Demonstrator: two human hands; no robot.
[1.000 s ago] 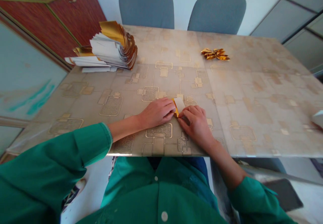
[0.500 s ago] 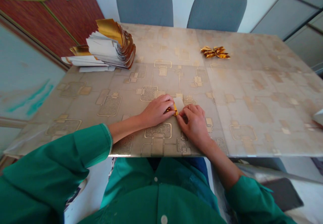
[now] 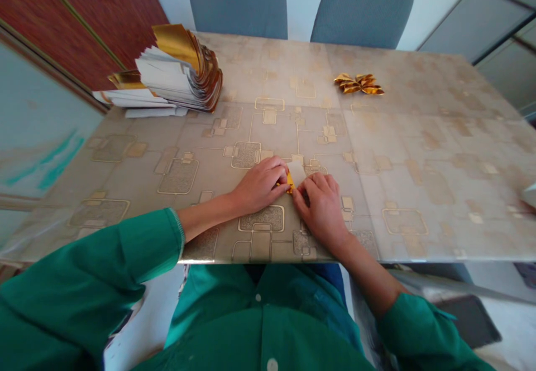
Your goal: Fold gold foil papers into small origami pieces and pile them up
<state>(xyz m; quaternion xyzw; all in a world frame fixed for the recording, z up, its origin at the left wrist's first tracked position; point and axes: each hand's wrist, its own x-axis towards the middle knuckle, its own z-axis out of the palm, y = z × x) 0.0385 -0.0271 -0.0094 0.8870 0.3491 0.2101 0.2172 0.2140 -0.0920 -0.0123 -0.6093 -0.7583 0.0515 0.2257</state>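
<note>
A small piece of gold foil paper (image 3: 290, 181), pale on its other side, is partly folded on the table near its front edge. My left hand (image 3: 264, 184) is closed on its left part, thumb and fingers pinching the gold side. From the right, my right hand (image 3: 320, 201) pinches its lower corner between thumb and fingertips. Both hands rest low over the tabletop, close together, and cover much of the paper. Farther back on the right lie folded gold paper pieces (image 3: 358, 84), bunched together.
A tall, bent stack of gold and white paper sheets (image 3: 180, 75) stands at the back left of the patterned table (image 3: 268, 131). Beyond the far edge are two grey chairs (image 3: 238, 3). A white object (image 3: 530, 194) is cut off at the right edge.
The hands keep their grip in almost the same spot. Slightly more of the paper's gold side shows between them. The camera view has shifted a little.
</note>
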